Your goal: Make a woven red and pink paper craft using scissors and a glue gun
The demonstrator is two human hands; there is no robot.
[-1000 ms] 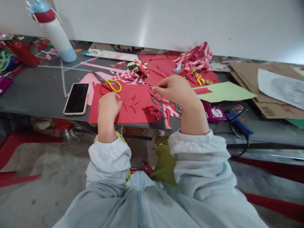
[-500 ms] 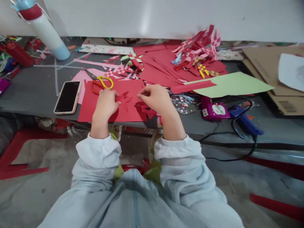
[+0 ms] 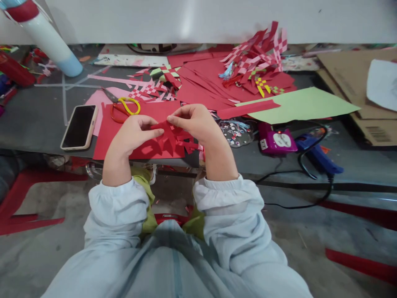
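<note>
Between my two hands is a small red paper cutout [image 3: 166, 138] with pointed tips hanging down. My left hand [image 3: 132, 132] pinches its left side between thumb and fingers. The thumb and forefinger of my right hand [image 3: 194, 121] are closed on its upper right edge. Below it lies a large red paper sheet [image 3: 107, 138]. Scissors [image 3: 128, 106] with one yellow and one red handle rest on the sheet's upper left, just beyond my left hand. Cut red paper scraps [image 3: 190, 145] lie beneath my right hand.
A phone [image 3: 80, 126] lies at left, a bottle [image 3: 51, 41] behind it. Woven paper strips [image 3: 257, 49] are heaped at the back. Right are green paper [image 3: 297, 105], a dish of beads [image 3: 237, 133], a purple power box [image 3: 276, 140], a blue glue gun [image 3: 319, 155] and cardboard [image 3: 344, 74].
My left hand has raised the red cutout off the sheet. My right hand, apart from it before, now grips its upper edge. The view has shifted slightly.
</note>
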